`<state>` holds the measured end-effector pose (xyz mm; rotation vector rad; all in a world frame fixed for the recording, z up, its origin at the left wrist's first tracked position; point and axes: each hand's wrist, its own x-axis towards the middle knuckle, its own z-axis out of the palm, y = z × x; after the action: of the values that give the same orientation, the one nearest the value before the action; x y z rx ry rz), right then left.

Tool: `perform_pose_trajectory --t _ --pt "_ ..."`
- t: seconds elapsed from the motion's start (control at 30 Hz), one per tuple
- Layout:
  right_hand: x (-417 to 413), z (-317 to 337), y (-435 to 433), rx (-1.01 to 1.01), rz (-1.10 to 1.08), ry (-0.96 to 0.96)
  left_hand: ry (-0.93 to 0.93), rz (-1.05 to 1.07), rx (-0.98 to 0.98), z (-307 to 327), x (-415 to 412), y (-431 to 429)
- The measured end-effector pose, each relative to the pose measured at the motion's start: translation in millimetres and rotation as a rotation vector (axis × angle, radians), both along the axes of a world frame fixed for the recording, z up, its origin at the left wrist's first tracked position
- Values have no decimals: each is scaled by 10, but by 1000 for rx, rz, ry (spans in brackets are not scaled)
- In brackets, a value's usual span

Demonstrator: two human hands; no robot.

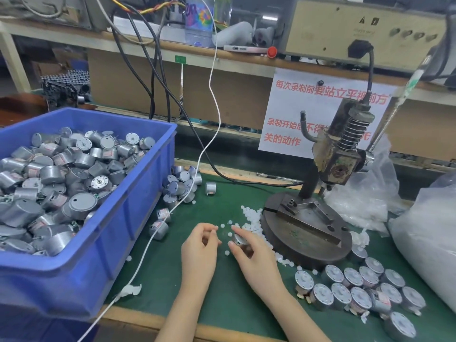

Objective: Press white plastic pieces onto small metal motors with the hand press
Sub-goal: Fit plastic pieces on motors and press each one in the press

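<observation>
Right hand (256, 257) grips a motor (239, 239) over the green mat (222, 304); left hand (198, 250) curls, grasp unclear. Blue bin (74, 280) sits leftward, hand press (333, 156) rightward.

Left: I'm walled off by the blue bin (138, 218).
Beside bin: a white cable (158, 230) crosses the mat diagonally.
Near centre: I see bare green mat (234, 304), passable.
Far centre: white pieces (251, 215) strewn against the press base (303, 245).
Near right: finished motors (357, 290) crowd together.
Far right: a plastic bag (424, 243) blocks.

Motors (82, 202) dull grey metal; bin (74, 280) glossy blue plastic; hand press (335, 154) rusty metal; mat (234, 304) matt green.
</observation>
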<state>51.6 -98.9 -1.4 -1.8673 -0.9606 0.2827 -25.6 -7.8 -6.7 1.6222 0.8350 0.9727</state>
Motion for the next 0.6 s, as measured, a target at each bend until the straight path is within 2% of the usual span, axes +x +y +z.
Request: perform_pose_trajectory --t 0.17,0.47,0.6 --pt "21 -66 47 -32 19 -166 2 6 -4 -18 6 14" --pt "55 -90 74 -101 22 -160 -3 3 -11 -23 11 18" --pt "61 -76 74 -164 68 -214 -9 3 -27 -18 10 12"
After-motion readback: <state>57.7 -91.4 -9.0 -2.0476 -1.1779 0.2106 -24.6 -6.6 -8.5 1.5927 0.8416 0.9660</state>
